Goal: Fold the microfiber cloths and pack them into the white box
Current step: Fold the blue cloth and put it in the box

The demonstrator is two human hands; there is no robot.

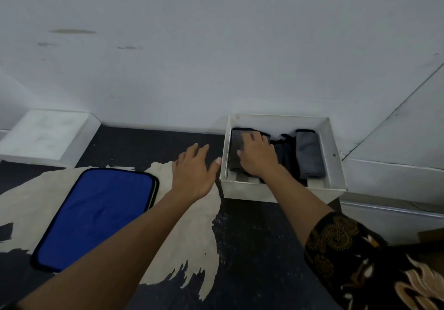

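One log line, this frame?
right hand presses leftmost grey cloth in white box; left hand open beside box; blue cloth flat outside

wall (216, 45) white, scuffed | surface (252, 249) blk w/ beige patches | ledge (48, 134) white, left

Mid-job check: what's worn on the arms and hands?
The left hand and right hand wear no gloves, rings or watch. The right arm has a black sleeve with gold and cream patterning; the left forearm is unsleeved.
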